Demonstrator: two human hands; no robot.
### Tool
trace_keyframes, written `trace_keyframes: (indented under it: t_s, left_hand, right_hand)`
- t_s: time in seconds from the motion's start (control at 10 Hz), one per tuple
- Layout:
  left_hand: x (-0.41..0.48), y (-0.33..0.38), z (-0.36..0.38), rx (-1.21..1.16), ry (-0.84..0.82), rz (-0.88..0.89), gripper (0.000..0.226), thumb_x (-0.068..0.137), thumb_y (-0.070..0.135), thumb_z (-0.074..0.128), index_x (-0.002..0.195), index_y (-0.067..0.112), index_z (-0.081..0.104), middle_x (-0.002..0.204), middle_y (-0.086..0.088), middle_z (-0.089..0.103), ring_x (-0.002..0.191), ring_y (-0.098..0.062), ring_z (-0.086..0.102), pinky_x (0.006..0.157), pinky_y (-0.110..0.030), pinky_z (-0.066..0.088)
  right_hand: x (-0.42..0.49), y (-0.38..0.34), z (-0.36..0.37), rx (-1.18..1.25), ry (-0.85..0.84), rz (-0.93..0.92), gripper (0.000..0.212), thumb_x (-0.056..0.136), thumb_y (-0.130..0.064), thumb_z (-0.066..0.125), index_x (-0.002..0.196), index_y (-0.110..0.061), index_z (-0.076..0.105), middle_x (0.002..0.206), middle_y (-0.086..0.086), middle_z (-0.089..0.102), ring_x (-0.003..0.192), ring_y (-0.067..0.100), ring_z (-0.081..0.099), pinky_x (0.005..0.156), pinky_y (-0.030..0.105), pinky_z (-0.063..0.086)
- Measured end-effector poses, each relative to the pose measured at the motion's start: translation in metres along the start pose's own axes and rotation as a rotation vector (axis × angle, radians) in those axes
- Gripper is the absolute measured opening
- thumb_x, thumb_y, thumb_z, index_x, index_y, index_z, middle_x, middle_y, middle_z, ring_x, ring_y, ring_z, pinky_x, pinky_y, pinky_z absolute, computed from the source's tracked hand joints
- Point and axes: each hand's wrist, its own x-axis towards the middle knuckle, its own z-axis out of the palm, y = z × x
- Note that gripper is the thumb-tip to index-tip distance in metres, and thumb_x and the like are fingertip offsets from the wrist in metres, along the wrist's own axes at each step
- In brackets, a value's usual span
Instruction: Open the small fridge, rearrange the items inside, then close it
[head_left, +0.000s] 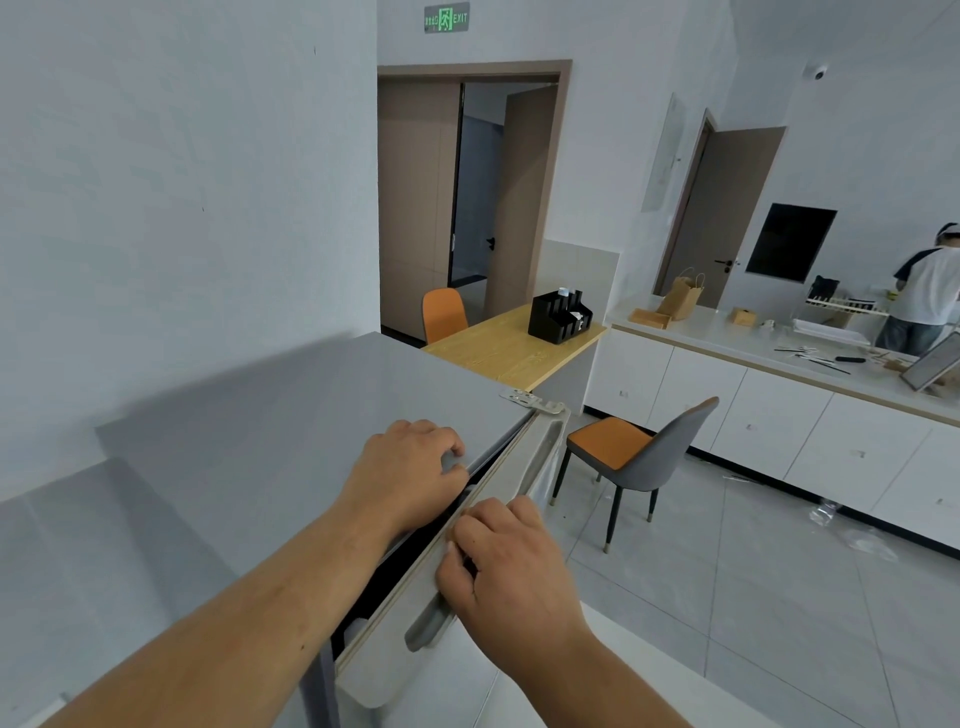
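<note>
The small grey fridge (291, 431) stands below me against the left wall, seen from above. Its door (395, 639) is ajar, with a narrow dark gap between door and cabinet. My left hand (410, 473) rests on the front edge of the fridge top, fingers curled at the gap. My right hand (509, 566) grips the top edge of the door, near its recessed handle (426, 623). The inside of the fridge is hidden.
A metal hinge (530, 401) sits at the fridge's far corner. A grey and orange chair (639, 457) stands to the right on the tiled floor. Behind are a wooden table (498, 348) with a black organiser (558, 317), white cabinets (779, 415) and a person (924, 296).
</note>
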Motion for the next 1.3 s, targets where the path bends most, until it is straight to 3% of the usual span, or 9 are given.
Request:
trace_keyframes:
  t_s: [0.6, 0.8, 0.9, 1.0, 1.1, 1.3]
  left_hand:
    - [-0.001, -0.001, -0.005, -0.011, -0.013, -0.001, 0.03, 0.091, 0.042, 0.048, 0.114, 0.037, 0.065, 0.123, 0.012, 0.065, 0.109, -0.013, 0.051, 0.095, -0.04, 0.044]
    - [-0.002, 0.002, -0.007, -0.012, -0.013, -0.007, 0.036, 0.094, 0.054, 0.049, 0.12, 0.035, 0.064, 0.125, 0.01, 0.066, 0.113, -0.015, 0.051, 0.096, -0.04, 0.046]
    - [-0.004, 0.005, -0.012, 0.031, 0.005, 0.033, 0.052, 0.095, 0.067, 0.042, 0.132, 0.034, 0.06, 0.137, 0.01, 0.062, 0.125, -0.016, 0.05, 0.104, -0.039, 0.045]
    - [-0.004, 0.019, -0.023, 0.074, 0.052, 0.081, 0.074, 0.091, 0.081, 0.03, 0.144, 0.034, 0.054, 0.152, 0.006, 0.053, 0.139, -0.02, 0.044, 0.112, -0.043, 0.04]
    - [-0.003, 0.042, -0.034, 0.088, 0.091, 0.108, 0.086, 0.086, 0.088, 0.02, 0.151, 0.037, 0.045, 0.162, 0.003, 0.042, 0.147, -0.022, 0.035, 0.117, -0.047, 0.034]
    - [0.004, 0.097, -0.058, 0.061, 0.169, 0.207, 0.092, 0.085, 0.093, 0.015, 0.155, 0.038, 0.037, 0.166, 0.0, 0.036, 0.15, -0.025, 0.031, 0.121, -0.053, 0.028]
  right_hand:
    - [0.015, -0.005, 0.017, 0.033, 0.021, -0.038, 0.025, 0.102, -0.031, 0.05, 0.081, -0.021, 0.061, 0.083, -0.007, 0.055, 0.084, 0.016, 0.042, 0.081, 0.03, 0.043]
    - [0.022, 0.006, 0.006, -0.007, -0.064, -0.079, 0.032, 0.104, -0.039, 0.044, 0.087, -0.023, 0.065, 0.086, -0.007, 0.06, 0.083, 0.016, 0.046, 0.084, 0.035, 0.045]
    - [0.032, 0.026, -0.013, -0.031, -0.051, -0.024, 0.037, 0.104, -0.051, 0.039, 0.102, -0.028, 0.068, 0.099, -0.011, 0.067, 0.098, 0.015, 0.051, 0.095, 0.036, 0.044]
    - [0.038, 0.05, -0.035, -0.05, 0.056, 0.073, 0.049, 0.102, -0.062, 0.035, 0.126, -0.029, 0.062, 0.128, -0.009, 0.063, 0.127, 0.016, 0.046, 0.11, 0.039, 0.04]
    - [0.039, 0.068, -0.057, -0.101, 0.101, 0.135, 0.061, 0.101, -0.07, 0.029, 0.146, -0.032, 0.046, 0.153, -0.005, 0.048, 0.147, 0.021, 0.03, 0.123, 0.045, 0.025]
    - [0.039, 0.097, -0.113, -0.208, 0.114, 0.229, 0.076, 0.096, -0.082, 0.018, 0.16, -0.04, 0.014, 0.172, -0.003, 0.015, 0.158, 0.024, -0.006, 0.127, 0.053, 0.002]
